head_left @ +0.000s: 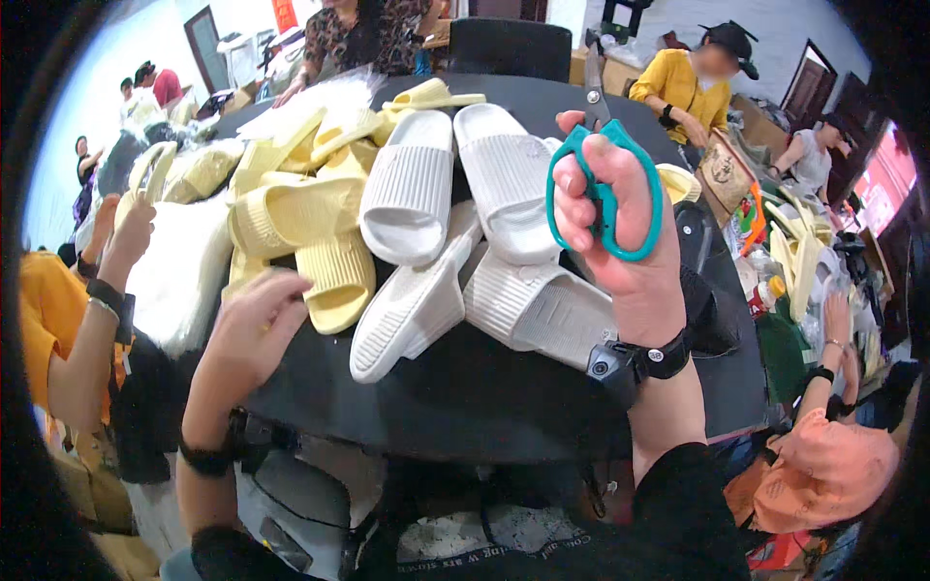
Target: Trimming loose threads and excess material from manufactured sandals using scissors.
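My right hand (635, 276) is raised over the right side of the dark table, closed around the teal handles of a pair of scissors (606, 208). Its fingers pass through the loops and the metal blades point away from me. Below and left of it lie several white ribbed slide slippers (407, 189), piled over one another. My left hand (254, 327) hovers at the near left, fingers loosely bent, with nothing visible in it. Its fingertips are beside a pale yellow slipper (336, 281); whether they touch it I cannot tell. More yellow slippers (295, 208) are heaped behind.
Clear plastic bags (184, 271) lie on the left of the table (436, 412). A co-worker's hands (131, 228) hold a slipper at the left. Across the table stands a black chair (511, 48). A person in yellow (683, 92) and one in orange (823, 470) are at the right.
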`<state>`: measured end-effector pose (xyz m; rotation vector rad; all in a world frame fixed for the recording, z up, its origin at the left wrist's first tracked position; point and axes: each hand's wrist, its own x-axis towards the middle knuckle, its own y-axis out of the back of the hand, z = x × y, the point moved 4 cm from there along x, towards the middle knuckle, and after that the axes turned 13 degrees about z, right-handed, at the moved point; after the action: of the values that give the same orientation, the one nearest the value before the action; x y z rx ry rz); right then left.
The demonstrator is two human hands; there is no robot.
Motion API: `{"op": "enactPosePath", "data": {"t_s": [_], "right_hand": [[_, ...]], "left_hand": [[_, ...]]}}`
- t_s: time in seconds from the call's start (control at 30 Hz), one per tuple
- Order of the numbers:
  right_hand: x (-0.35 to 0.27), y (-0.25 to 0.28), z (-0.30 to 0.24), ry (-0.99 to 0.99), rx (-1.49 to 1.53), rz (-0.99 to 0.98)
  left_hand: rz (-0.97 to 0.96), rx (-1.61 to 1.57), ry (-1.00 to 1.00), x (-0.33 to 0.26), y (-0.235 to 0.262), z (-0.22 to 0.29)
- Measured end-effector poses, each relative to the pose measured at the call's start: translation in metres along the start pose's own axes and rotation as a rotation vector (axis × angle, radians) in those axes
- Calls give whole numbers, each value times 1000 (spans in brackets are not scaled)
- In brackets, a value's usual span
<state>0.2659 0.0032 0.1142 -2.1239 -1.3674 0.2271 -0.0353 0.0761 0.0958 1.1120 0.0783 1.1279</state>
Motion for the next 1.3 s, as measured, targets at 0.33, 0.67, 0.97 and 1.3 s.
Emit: {"op": "enactPosePath", "data": {"t_s": [0.33,0.67,0.97,1.3], "right_hand": [[6,72,18,165,-837,281],[30,96,67,259,-1137,312],[11,102,36,220,-593,507],[-40,94,-26,388,-606,303]], "left_hand": [[-72,-101,1,100,-101,-82],[-117,-1097,640,73,-119,-76],[-74,-1259,611,59,-88,-57],[14,-1181,508,55,-7,-91]]}}
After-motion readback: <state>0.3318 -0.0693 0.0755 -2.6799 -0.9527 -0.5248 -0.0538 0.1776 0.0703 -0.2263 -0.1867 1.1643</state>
